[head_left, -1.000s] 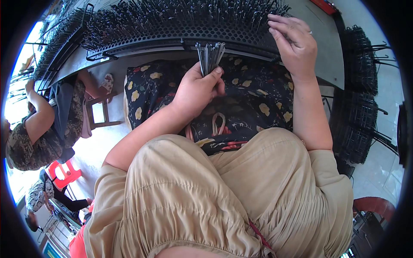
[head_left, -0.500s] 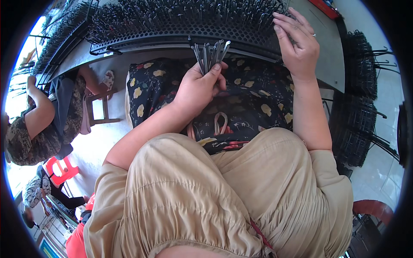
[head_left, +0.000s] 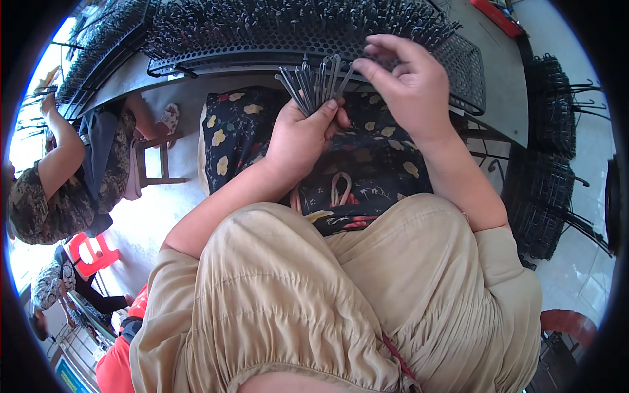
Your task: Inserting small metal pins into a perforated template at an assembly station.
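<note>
My left hand (head_left: 301, 134) is closed round a bunch of thin dark metal rods (head_left: 313, 82) with flattened, rounded tips that fan out above the thumb. My right hand (head_left: 413, 85) is beside the bunch on its right. Its thumb and fingers are apart, with the thumb tip next to the end of the outermost rod; whether they touch I cannot tell. Behind both hands is a long perforated black rack (head_left: 262, 57), densely filled with upright dark rods (head_left: 275, 26), many with bent tops. Nothing shows between the right fingers.
The rack sits on a grey table (head_left: 504, 98). A flowered black cloth (head_left: 242, 124) covers my lap. Bundles of black hooked wire pieces (head_left: 550, 118) hang at the right. A person (head_left: 65, 170) sits at the left near another filled rack (head_left: 108, 39); a red stool (head_left: 95, 252) stands behind.
My right hand has moved left and nearer, from the rack's right end to beside the bunch. The rods in my left hand are spread wider. The view has shifted slightly.
</note>
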The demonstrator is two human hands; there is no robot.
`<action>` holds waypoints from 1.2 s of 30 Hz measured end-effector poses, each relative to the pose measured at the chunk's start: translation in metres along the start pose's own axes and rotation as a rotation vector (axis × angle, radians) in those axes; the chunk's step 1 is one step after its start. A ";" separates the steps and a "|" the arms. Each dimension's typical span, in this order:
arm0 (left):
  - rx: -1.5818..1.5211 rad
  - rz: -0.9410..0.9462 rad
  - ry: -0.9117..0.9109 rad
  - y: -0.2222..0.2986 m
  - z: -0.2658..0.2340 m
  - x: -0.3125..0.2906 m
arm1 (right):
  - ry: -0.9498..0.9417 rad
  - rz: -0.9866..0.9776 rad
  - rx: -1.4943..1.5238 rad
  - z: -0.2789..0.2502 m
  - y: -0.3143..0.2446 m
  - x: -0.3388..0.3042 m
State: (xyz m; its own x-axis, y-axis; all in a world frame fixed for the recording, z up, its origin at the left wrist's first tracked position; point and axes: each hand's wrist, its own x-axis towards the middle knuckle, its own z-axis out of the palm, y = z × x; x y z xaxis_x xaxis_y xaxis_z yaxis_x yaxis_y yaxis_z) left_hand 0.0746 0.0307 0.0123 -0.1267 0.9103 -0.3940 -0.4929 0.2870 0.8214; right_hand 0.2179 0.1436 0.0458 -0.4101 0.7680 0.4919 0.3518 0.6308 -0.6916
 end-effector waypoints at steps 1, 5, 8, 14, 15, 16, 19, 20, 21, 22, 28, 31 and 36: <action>0.013 0.027 0.002 0.000 -0.002 -0.001 | -0.001 -0.005 0.005 0.003 -0.002 0.001; 0.011 0.050 0.000 0.004 -0.011 -0.007 | -0.334 0.422 0.342 0.014 -0.006 0.006; -0.021 0.066 0.047 0.007 -0.020 -0.010 | -0.319 0.470 0.523 0.024 -0.006 0.013; 0.009 0.078 0.105 0.011 -0.037 -0.015 | -0.458 0.381 0.442 0.048 -0.024 0.019; 0.010 0.081 0.108 0.013 -0.039 -0.016 | -0.460 0.376 0.444 0.050 -0.026 0.022; 0.011 0.101 0.130 0.015 -0.041 -0.017 | -0.459 0.416 0.484 0.052 -0.027 0.025; -0.012 0.119 0.169 0.020 -0.051 -0.017 | -0.341 0.434 0.692 0.052 -0.022 0.036; -0.035 0.115 0.196 0.021 -0.056 -0.017 | -0.233 0.396 0.696 0.054 -0.020 0.040; -0.037 0.118 0.201 0.021 -0.060 -0.017 | -0.126 0.358 0.698 0.056 -0.018 0.045; -0.054 0.106 0.235 0.021 -0.064 -0.017 | -0.017 0.233 0.612 0.057 -0.018 0.048; -0.017 0.102 0.266 0.017 -0.073 -0.014 | 0.141 -0.037 0.310 0.071 -0.015 0.051; -0.009 0.094 0.259 0.017 -0.076 -0.012 | 0.100 -0.107 0.131 0.072 -0.020 0.052; 0.010 0.096 0.263 0.020 -0.075 -0.012 | 0.016 -0.301 -0.098 0.072 -0.020 0.063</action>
State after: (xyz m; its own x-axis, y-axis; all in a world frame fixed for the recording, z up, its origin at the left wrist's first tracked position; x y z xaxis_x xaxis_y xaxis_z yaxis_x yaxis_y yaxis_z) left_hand 0.0016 0.0030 0.0025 -0.3919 0.8254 -0.4064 -0.4593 0.2073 0.8638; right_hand 0.1245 0.1713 0.0528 -0.4949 0.5463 0.6758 0.2963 0.8371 -0.4598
